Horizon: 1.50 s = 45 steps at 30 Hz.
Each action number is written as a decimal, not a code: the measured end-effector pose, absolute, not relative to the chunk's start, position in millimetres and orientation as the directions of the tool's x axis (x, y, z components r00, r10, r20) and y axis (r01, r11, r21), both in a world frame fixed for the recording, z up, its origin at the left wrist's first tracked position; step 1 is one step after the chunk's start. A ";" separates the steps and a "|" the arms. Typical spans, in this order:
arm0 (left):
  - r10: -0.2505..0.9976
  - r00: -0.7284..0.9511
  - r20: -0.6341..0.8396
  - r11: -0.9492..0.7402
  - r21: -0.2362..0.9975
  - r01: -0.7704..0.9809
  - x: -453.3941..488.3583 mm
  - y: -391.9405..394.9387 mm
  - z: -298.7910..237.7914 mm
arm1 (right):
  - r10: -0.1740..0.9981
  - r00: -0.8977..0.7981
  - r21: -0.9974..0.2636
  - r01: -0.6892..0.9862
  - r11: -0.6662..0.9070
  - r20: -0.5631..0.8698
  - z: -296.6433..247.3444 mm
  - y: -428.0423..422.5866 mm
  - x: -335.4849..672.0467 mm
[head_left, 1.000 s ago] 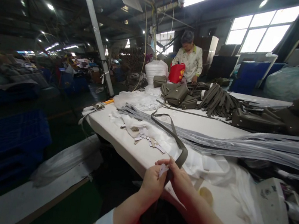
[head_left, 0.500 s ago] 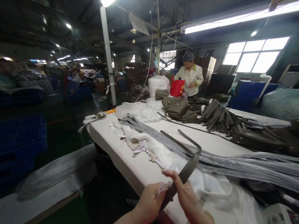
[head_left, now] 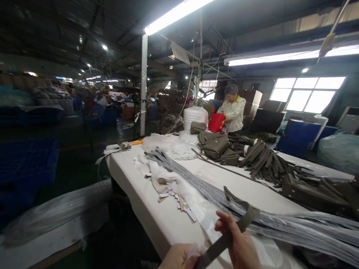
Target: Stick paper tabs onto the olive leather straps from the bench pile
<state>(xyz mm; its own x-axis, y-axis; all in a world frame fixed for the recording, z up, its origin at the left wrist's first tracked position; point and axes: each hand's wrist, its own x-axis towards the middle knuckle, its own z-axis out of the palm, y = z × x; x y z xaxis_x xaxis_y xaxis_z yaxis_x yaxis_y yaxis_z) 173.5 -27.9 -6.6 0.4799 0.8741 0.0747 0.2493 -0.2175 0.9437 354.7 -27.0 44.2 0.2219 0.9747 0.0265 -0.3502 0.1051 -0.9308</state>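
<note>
A dark olive strap [head_left: 219, 246] runs between my two hands, its far part folded over above the table. My left hand [head_left: 178, 264] is closed round its lower part, with a small translucent scrap of plastic at the thumb. Higher up, my right hand [head_left: 240, 242] has the strap between thumb and fingers, some fingertips reaching past its left side. Just beyond my hands lies a long bundle of grey, plastic-wrapped straps [head_left: 304, 229]. Small white and tan paper tags [head_left: 179, 202] are spread on white plastic left of it.
The white-topped table [head_left: 146, 213] has its left edge near my left hand. Olive bags [head_left: 216, 145] and a heap of straps [head_left: 264, 160] lie farther back. Behind them a co-worker [head_left: 233, 113] handles a red bag [head_left: 216, 122]. Blue pallets [head_left: 6, 171] stand on the left.
My right hand has slid up along the strap, away from my left hand. The strap's loose far end has swung and folded to the right. The camera view has tilted up slightly.
</note>
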 end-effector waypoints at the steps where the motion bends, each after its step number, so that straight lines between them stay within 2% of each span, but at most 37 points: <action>1: 0.870 0.482 0.104 -0.232 0.949 0.215 175.7 -26.9 -0.4 | 0.981 0.191 -0.960 -0.267 0.079 0.028 36.6 -32.2 343.4; 3: 0.851 0.498 0.167 -0.276 0.949 0.154 178.9 -26.0 8.4 | 0.993 0.111 -0.988 -0.145 0.053 0.037 21.6 -42.2 324.7; 5: 0.846 0.509 0.156 -0.268 0.951 0.155 179.9 -26.7 8.8 | 0.998 0.056 -0.992 -0.126 0.002 -0.005 12.3 -47.0 319.9; 8: 0.861 0.509 0.016 -0.176 0.947 0.268 178.0 -30.1 -2.3 | 0.982 0.158 -0.928 -0.370 -0.041 -0.107 17.1 -39.3 342.5; 10: 0.861 0.507 -0.023 -0.160 0.936 0.314 176.0 -32.3 -7.1 | 0.953 0.284 -0.861 -0.506 0.055 -0.105 29.7 -29.7 364.5; 13: 0.852 0.522 0.036 -0.229 0.923 0.309 175.3 -33.4 3.3 | 0.945 0.328 -0.908 -0.393 0.143 0.007 47.3 -23.1 378.7; 16: 0.849 0.519 0.100 -0.274 0.923 0.270 178.5 -30.3 27.1 | 0.968 0.224 -0.966 -0.202 0.160 0.114 53.1 -31.3 361.2; 19: 0.852 0.507 0.130 -0.277 0.933 0.228 181.7 -27.5 43.3 | 0.984 0.095 -0.970 -0.176 0.167 0.152 52.5 -45.7 335.5; 21: 0.854 0.505 0.124 -0.271 0.935 0.229 181.9 -28.7 44.1 | 0.991 0.040 -0.959 -0.248 0.136 0.130 55.1 -51.9 330.1; 23: 0.852 0.512 0.111 -0.269 0.931 0.246 180.7 -31.9 38.0 | 0.994 0.056 -0.905 -0.411 0.105 0.090 63.9 -52.9 339.7; 26: 0.844 0.528 0.089 -0.274 0.919 0.284 178.4 -36.6 24.6 | 0.987 0.150 -0.701 -0.699 0.142 0.051 88.2 -48.1 373.1; 28: 0.839 0.539 0.075 -0.277 0.911 0.304 177.7 -38.2 18.8 | 0.980 0.183 -0.613 -0.766 0.195 0.084 106.3 -44.5 395.0; 29: 0.839 0.540 0.069 -0.275 0.910 0.310 177.6 -38.3 17.9 | 0.977 0.183 -0.608 -0.765 0.213 0.111 114.3 -43.1 403.0; 31: 0.839 0.541 0.059 -0.266 0.912 0.313 178.2 -37.4 20.2 | 0.975 0.161 -0.664 -0.714 0.223 0.154 127.2 -41.3 411.6; 34: 0.846 0.528 0.072 -0.271 0.912 0.310 180.7 -32.6 33.3 | 0.972 0.132 -0.807 -0.542 0.235 0.195 140.5 -39.2 409.9; 39: 0.847 0.497 0.187 -0.343 0.907 0.243 191.3 -17.9 74.3 | 0.959 0.025 -0.930 -0.237 0.281 0.283 154.2 -37.5 388.1; 45: 0.805 0.522 0.281 -0.388 0.916 0.106 208.2 -7.6 115.4 | 0.973 -0.173 -0.979 0.110 0.173 0.153 155.4 -39.9 354.9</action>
